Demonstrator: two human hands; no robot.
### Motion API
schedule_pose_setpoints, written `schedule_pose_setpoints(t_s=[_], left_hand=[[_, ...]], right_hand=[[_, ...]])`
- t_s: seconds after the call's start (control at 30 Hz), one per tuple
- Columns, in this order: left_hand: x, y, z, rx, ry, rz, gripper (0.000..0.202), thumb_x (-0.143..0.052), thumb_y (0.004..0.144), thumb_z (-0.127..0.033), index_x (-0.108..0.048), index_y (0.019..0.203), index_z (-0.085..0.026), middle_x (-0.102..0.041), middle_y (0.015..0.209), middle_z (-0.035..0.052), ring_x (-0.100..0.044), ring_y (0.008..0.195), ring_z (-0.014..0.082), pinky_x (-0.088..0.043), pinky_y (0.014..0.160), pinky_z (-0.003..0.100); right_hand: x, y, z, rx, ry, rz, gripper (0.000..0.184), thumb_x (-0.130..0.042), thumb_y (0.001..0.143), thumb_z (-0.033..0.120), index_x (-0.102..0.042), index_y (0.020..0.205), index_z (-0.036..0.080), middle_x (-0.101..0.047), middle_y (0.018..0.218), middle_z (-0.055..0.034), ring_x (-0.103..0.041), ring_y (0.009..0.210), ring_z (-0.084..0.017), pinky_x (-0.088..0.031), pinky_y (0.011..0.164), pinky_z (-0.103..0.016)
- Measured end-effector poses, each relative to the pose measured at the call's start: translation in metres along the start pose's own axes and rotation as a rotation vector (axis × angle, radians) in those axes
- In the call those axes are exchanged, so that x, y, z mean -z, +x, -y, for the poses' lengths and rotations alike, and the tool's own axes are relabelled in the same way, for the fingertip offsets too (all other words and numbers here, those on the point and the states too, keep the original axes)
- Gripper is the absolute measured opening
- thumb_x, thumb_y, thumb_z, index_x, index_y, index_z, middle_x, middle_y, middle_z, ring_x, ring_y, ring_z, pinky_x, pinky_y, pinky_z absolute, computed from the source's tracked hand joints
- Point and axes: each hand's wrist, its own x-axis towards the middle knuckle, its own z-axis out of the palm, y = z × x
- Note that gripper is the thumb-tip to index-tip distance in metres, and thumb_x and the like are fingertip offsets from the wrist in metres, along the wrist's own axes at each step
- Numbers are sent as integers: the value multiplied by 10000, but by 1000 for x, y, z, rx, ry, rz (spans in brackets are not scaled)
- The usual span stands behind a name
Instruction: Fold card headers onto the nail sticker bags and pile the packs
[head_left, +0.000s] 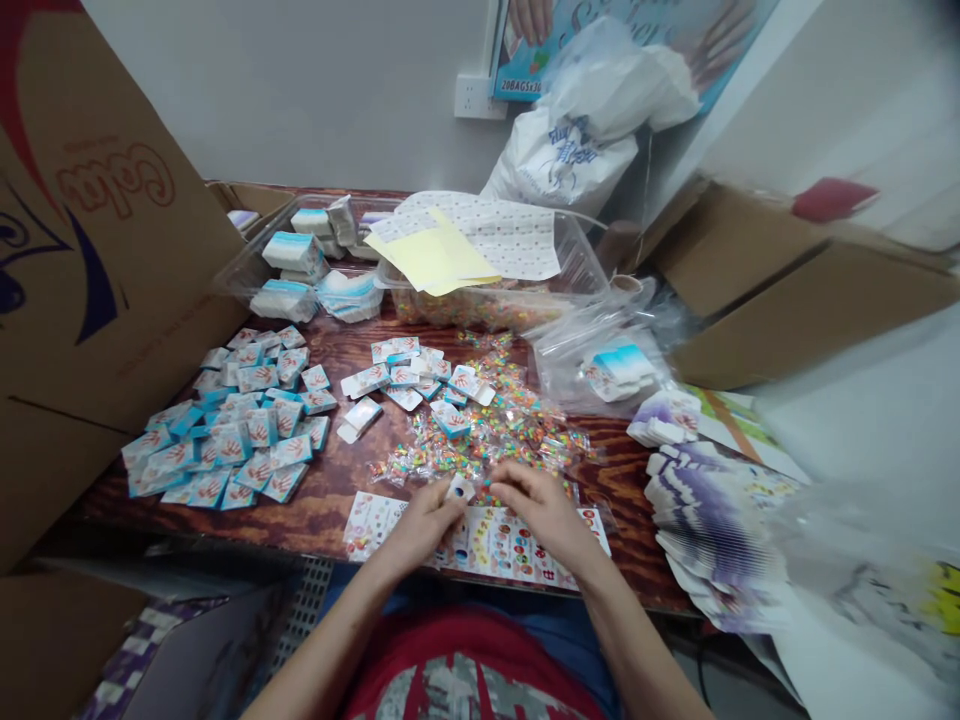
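My left hand [429, 520] is closed on a small white box [460, 488], whose near end looks open and dark inside. Just to its right, my right hand [531, 498] has its fingers curled and pinched together beside the box; whatever they hold is too small to make out. Both hands are above sticker sheets [510, 545] at the table's front edge. Right behind them spreads a pile of small clear packets with colourful pieces [487, 440]. Several small white and blue boxes [405, 375], some with flaps up, lie left of the packets.
A heap of small boxes [240, 430] covers the table's left side, beside a large cardboard carton [90, 250]. Clear plastic trays [592, 262] stand at the back under paper sheets [442, 255]. Right are a plastic bag of flat cartons [619, 370] and purple-white flat cartons [712, 520].
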Motion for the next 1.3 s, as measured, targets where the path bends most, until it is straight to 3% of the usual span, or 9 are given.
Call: schedule_pose_setpoints(t_s=[0.2,0.37,0.53,0.6,0.67,0.73,0.8,1.17,1.3], left_hand=[[-2,-2,-8,-141,300,44,189,-530,783,-222,-633,922,-145,-617,843,5,-519,793,172,-399,702,252],[4,-11,-8,-112,217,124,183,-543,827,-285,-632,906,-146,-600,788,-15,-507,756,153,-385,673,232],[22,-18,-18,-127,362,174,211,-560,836,-299,-656,968,-165,-617,774,-16,-515,697,141,-386,634,229],[42,-14,-27,-206,500,23,234,-561,860,-330,-659,1027,-198,-663,916,21,-572,818,178,-433,731,267],[66,-3,-36,-266,730,-306,201,-525,893,-317,-660,982,-197,-661,984,60,-580,933,221,-436,836,324],[89,12,-41,-222,1030,-624,177,-514,900,-271,-645,974,-177,-636,1050,110,-548,1027,272,-412,904,388],[104,25,-40,-155,1200,-757,197,-539,877,-223,-621,1042,-153,-599,1130,158,-518,1074,315,-398,915,441],[118,16,-22,-133,1202,-678,448,-563,840,-202,-554,1288,-180,-586,1093,135,-550,1031,302,-440,858,394],[118,2,-25,-216,797,-543,330,-614,807,-277,-643,1128,-208,-590,956,48,-602,874,217,-479,792,325]], right_hand=[[-16,5,23,12,-456,80,138,-549,791,145,-560,663,195,-613,696,-8,-537,690,-168,-309,640,-261],[-23,8,9,8,-188,115,108,-589,742,143,-600,833,199,-639,811,-8,-558,748,-174,-367,653,-244],[-29,1,2,-7,18,88,84,-591,727,173,-540,662,185,-551,668,15,-513,676,-159,-366,619,-239],[-27,-2,2,-11,80,31,134,-611,730,222,-517,641,187,-522,655,19,-494,665,-156,-364,617,-244],[-24,-5,2,-27,148,38,173,-621,743,289,-512,651,191,-505,645,23,-477,643,-151,-361,606,-246],[-23,-8,2,-40,181,73,188,-620,750,325,-513,665,194,-502,645,24,-470,633,-149,-357,600,-246],[-27,-10,2,-39,171,106,179,-618,744,312,-509,661,197,-503,644,22,-469,637,-150,-351,598,-244],[-42,-11,-1,-55,189,142,164,-630,739,264,-503,660,197,-489,624,35,-490,600,-139,-369,556,-237],[-37,-7,8,-106,341,135,212,-687,742,377,-590,745,188,-492,602,43,-495,544,-128,-417,537,-248]])
